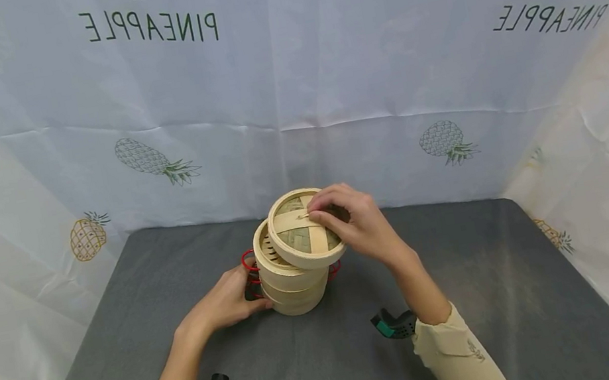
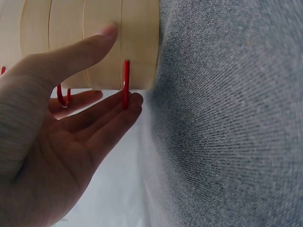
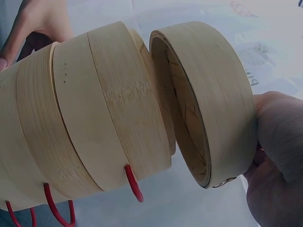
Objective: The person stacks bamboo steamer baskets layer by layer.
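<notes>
A stack of round bamboo steamer baskets [image 1: 296,285] stands on the grey table, with red loop handles [image 2: 126,85] on its sides. My left hand [image 1: 229,300] holds the stack's left side, its thumb against the wall and its fingers by the handles. Above the top basket, my right hand [image 1: 361,221] pinches the small loop on the woven bamboo lid [image 1: 296,238]. The lid is tilted and shifted right, exposing part of the top basket's slatted inside. In the right wrist view a gap shows between the lid's rim and the basket; the rest of the inside is hidden.
The dark grey tabletop [image 1: 509,290] spreads around the stack. Behind and beside it hangs a white cloth [image 1: 334,77] printed with pineapples. Black wrist devices [image 1: 396,324] sit at both wrists, near the cream sleeves.
</notes>
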`<state>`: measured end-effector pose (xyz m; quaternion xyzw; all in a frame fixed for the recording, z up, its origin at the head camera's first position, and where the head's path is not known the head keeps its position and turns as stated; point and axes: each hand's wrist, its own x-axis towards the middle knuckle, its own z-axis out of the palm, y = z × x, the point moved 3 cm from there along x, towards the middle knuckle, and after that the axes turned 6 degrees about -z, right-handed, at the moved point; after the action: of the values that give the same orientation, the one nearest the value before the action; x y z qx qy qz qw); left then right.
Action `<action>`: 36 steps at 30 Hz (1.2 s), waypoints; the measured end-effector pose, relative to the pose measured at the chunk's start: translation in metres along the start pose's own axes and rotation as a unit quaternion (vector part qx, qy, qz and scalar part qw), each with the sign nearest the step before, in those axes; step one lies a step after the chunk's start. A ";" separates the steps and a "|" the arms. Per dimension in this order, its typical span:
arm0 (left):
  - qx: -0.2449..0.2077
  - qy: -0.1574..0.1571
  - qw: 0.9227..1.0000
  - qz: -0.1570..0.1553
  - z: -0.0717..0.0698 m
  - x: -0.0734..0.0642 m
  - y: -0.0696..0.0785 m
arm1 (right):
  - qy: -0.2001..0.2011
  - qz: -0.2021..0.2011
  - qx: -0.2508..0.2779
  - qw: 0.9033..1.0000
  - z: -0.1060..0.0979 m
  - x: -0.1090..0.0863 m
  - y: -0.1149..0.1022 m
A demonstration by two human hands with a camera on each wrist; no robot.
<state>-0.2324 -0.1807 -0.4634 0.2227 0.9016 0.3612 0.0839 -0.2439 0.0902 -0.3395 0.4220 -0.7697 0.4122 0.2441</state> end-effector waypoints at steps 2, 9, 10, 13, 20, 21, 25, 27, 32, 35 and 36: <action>-0.001 0.000 1.000 0.001 0.000 0.000 0.000 | 0.001 0.000 0.000 1.000 0.001 0.000 0.000; -0.002 0.000 1.000 0.002 -0.001 0.001 0.000 | 0.004 -0.002 0.002 1.000 0.003 0.001 0.001; -0.003 0.000 1.000 0.002 -0.001 0.001 0.000 | 0.004 -0.002 0.003 1.000 0.004 0.001 0.002; -0.005 -0.002 1.000 0.004 0.000 0.001 0.000 | 0.007 -0.003 0.005 1.000 0.005 0.001 0.002; -0.004 -0.003 1.000 0.007 0.000 0.000 0.000 | 0.006 -0.010 0.008 1.000 0.008 0.003 0.000; -0.005 -0.003 1.000 0.007 0.000 0.000 0.001 | 0.005 -0.009 0.008 1.000 0.009 0.003 0.000; -0.004 -0.001 1.000 0.007 -0.001 -0.001 0.001 | 0.002 -0.003 0.011 1.000 0.011 0.004 0.000; -0.004 0.002 1.000 0.007 -0.001 -0.001 0.001 | 0.000 -0.002 0.012 1.000 0.012 0.004 0.001; -0.001 0.003 1.000 0.005 -0.001 -0.001 0.000 | -0.004 -0.001 0.013 1.000 0.015 0.005 0.002; 0.002 0.002 1.000 0.005 -0.001 0.000 0.000 | -0.006 0.004 0.015 1.000 0.017 0.006 0.002; 0.002 0.002 1.000 0.005 -0.001 0.000 0.000 | -0.006 0.006 0.015 1.000 0.018 0.006 0.002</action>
<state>-0.2328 -0.1818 -0.4627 0.2265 0.9015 0.3601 0.0797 -0.2494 0.0727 -0.3456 0.4238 -0.7673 0.4226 0.2303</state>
